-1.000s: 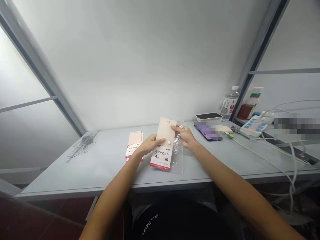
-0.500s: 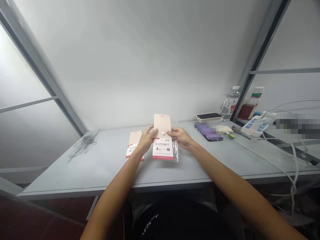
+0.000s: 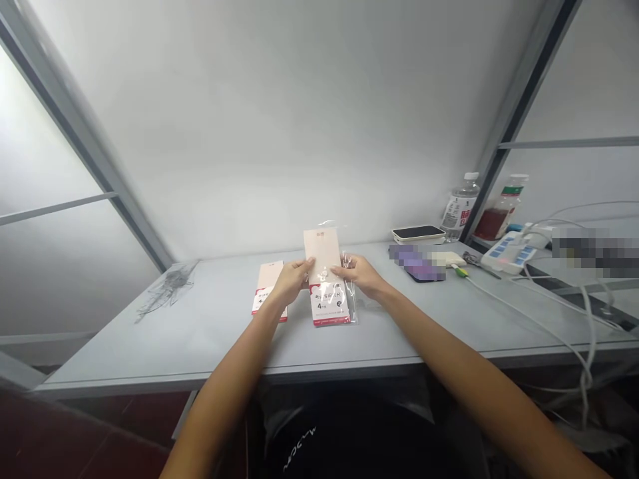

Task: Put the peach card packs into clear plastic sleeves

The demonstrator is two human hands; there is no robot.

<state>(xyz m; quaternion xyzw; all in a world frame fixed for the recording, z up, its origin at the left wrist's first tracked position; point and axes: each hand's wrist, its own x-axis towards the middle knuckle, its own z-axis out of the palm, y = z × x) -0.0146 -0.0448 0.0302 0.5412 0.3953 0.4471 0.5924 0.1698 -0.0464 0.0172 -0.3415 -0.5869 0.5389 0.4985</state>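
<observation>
A pale pink and white card packet (image 3: 327,266) with a red lower edge stands nearly upright between my hands, inside a clear plastic sleeve (image 3: 352,303). My left hand (image 3: 292,281) grips its left edge, thumb on the front. On the right edge, my right hand (image 3: 362,274) pinches the packet and sleeve, thumb also in front. A similar pink and white packet (image 3: 269,283) lies on the desk, partly hidden behind my left hand.
On the grey desk (image 3: 200,339), a black scribble-like mark (image 3: 170,289) is at the left. At the right are a phone (image 3: 418,233), a purple item (image 3: 417,261), a water bottle (image 3: 459,207), a jar (image 3: 502,209), a power strip (image 3: 509,251) and white cables (image 3: 524,316).
The held packet has tilted, its lower end shifting right and slightly down. The clear sleeve now covers its front and shows above its top edge. Both hands stay in nearly the same place.
</observation>
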